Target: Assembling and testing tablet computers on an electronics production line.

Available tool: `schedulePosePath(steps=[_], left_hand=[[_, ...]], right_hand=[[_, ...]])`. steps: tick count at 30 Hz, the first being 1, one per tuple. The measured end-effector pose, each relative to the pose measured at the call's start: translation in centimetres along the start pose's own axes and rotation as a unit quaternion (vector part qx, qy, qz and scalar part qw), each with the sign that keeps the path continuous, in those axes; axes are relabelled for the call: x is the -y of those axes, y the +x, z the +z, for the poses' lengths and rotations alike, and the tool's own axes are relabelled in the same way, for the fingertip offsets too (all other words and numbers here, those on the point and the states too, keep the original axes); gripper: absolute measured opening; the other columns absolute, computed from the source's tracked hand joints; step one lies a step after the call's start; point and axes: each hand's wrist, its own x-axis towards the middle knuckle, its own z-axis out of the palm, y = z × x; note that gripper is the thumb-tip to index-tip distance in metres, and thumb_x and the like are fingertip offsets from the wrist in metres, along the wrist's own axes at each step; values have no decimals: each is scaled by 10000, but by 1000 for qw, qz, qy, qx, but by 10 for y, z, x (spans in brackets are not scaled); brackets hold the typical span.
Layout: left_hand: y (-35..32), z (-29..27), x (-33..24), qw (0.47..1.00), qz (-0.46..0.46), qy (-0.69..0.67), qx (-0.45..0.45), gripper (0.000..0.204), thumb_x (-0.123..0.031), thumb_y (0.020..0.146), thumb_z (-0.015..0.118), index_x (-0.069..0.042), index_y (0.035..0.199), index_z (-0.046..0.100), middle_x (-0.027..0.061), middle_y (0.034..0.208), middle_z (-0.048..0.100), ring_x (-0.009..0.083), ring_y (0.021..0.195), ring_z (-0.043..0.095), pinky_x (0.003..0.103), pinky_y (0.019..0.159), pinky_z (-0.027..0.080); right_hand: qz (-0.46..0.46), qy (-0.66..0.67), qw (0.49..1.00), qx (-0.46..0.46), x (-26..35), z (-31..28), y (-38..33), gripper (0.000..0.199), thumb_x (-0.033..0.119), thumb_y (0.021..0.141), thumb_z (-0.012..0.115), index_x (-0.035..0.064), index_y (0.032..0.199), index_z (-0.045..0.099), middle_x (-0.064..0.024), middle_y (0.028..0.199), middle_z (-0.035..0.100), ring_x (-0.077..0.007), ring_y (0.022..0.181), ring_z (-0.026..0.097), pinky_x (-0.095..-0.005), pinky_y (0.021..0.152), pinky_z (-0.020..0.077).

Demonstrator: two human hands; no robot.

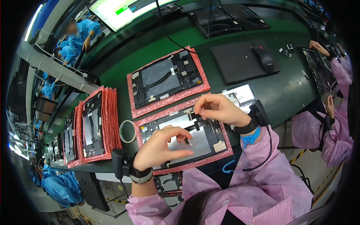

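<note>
A flat grey panel with a black frame lies on a pink bubble-wrap sheet right in front of me. My left hand hovers over its middle, thumb and forefinger pinched on a small dark strip. My right hand is above the panel's upper edge, fingertips pinched on a small piece by the black frame. Both wrists carry black straps with small black boxes.
A second panel on pink wrap lies behind. A stack of wrapped panels stands to the left, a tape ring beside it. A black mouse sits on a dark pad. A person in pink works at right.
</note>
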Motion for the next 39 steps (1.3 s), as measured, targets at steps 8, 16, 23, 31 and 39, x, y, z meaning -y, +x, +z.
schedulePosePath(steps=[8, 16, 23, 31, 39], left_hand=[[37, -7, 25, 996, 45, -57, 43, 125, -99, 819, 627, -31, 922, 648, 15, 849, 622, 97, 740, 531, 235, 650, 408], [50, 5, 56, 921, -13, -367, 128, 98, -113, 864, 598, -16, 861, 581, -14, 846, 579, 41, 779, 510, 201, 700, 422], [55, 11, 63, 916, 20, -375, 141, 60, -31, 818, 630, -10, 845, 580, -20, 800, 570, 49, 759, 512, 200, 704, 418], [55, 16, 56, 869, -24, -470, 150, 81, -68, 883, 508, -38, 830, 455, 7, 583, 552, 70, 435, 494, 197, 471, 390], [57, 16, 56, 882, -45, -442, 160, 99, -93, 870, 529, -47, 803, 472, -9, 531, 523, 37, 410, 442, 187, 400, 320]], right_hand=[[54, 73, 996, -21, 11, -5, 4, 136, 29, 831, 541, 27, 966, 552, 5, 869, 552, -56, 809, 523, -196, 697, 426], [86, 63, 994, -23, 4, -3, 4, 127, 40, 825, 599, 13, 943, 560, -1, 871, 583, -55, 791, 546, -197, 704, 436], [73, 12, 997, -21, 9, 4, 4, 80, 17, 841, 576, 17, 919, 563, 8, 863, 566, -57, 810, 523, -208, 726, 418], [65, -48, 996, -44, 6, 3, -2, 102, -22, 843, 517, -4, 910, 592, 7, 845, 564, -42, 746, 480, -200, 641, 376], [45, -58, 996, -54, 9, 10, 0, 71, -48, 777, 553, -15, 818, 600, -61, 818, 584, -134, 772, 522, -259, 693, 398]])
